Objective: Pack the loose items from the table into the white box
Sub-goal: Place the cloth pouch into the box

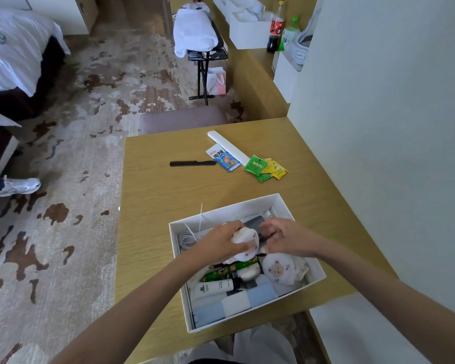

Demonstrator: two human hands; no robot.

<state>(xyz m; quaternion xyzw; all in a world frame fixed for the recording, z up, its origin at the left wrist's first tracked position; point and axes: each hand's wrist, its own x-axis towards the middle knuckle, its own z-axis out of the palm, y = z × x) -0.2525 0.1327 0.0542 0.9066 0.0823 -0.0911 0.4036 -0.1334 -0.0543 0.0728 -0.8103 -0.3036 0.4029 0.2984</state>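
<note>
A person's left hand grips a white plush toy inside the white box, apparently wedging it among packed items, the right hand curled alongside, its hold unclear, while comb and sachets wait on the table.

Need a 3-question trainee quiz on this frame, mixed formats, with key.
1. True or false: the comb lies inside the box.
2. The left hand grips: A) plush toy B) cup C) comb?
3. Fill in: the green and yellow packets lie on the ___.
Key: 1 false; 2 A; 3 table.
</note>
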